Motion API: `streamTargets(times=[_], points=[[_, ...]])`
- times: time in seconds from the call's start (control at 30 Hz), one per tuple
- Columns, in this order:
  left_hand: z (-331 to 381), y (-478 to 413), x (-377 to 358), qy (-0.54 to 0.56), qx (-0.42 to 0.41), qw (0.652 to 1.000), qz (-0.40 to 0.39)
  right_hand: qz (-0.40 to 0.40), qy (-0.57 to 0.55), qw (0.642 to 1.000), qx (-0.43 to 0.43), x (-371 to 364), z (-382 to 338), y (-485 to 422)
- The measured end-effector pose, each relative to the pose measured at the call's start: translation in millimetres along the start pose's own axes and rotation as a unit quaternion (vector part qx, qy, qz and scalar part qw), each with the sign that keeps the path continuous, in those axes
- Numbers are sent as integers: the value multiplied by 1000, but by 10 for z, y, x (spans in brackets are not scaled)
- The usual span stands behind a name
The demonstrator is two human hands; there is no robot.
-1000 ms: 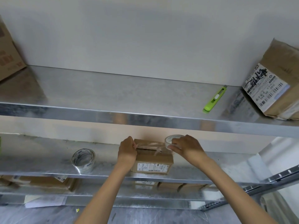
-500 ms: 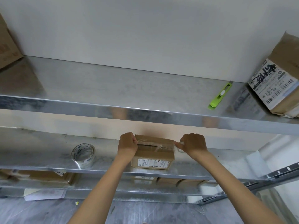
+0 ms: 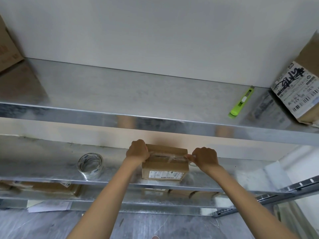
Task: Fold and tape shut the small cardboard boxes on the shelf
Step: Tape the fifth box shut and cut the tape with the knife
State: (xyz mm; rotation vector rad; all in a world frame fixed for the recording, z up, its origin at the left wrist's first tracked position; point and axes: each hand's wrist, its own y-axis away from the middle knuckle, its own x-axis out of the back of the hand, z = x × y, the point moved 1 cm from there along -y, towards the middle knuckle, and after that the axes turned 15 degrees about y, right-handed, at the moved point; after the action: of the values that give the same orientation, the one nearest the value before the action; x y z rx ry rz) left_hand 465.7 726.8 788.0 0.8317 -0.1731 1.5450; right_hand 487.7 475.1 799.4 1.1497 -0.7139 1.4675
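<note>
A small cardboard box [image 3: 164, 167] with a white label on its front stands on the middle metal shelf [image 3: 51, 171]. A strip of clear tape [image 3: 167, 155] runs across its closed top. My left hand [image 3: 138, 150] grips the box's left end, over the tape's end. At the box's right edge my right hand [image 3: 204, 156] holds a clear tape roll, which shows only as a sliver under the fingers.
A second tape roll [image 3: 90, 165] stands on the same shelf, left of the box. On the upper shelf lie a green box cutter [image 3: 241, 105], a labelled box [image 3: 300, 88] at right and another box [image 3: 8, 47] at left. More boxes [image 3: 51, 188] fill the shelf below.
My right hand has pulled the tape roll rightward from the box's top to past its right edge, stretching tape across the top. The view has tilted upward slightly.
</note>
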Motion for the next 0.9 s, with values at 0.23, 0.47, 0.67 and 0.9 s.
streamTargets(times=[0.23,0.47,0.67,0.9], points=[[-298,23,86,289,117,950,-17,-33,-66,997,-27,-132,-25,8],[-685,206,-264,435,186,878,74,-41,-92,994,-40,-247,-37,7],[-152,375,-168,144,-120,950,250,-50,-89,994,-40,-142,-66,1],[41,336,-801,-267,-343,899,-57,-67,-58,995,-50,-122,-94,8]])
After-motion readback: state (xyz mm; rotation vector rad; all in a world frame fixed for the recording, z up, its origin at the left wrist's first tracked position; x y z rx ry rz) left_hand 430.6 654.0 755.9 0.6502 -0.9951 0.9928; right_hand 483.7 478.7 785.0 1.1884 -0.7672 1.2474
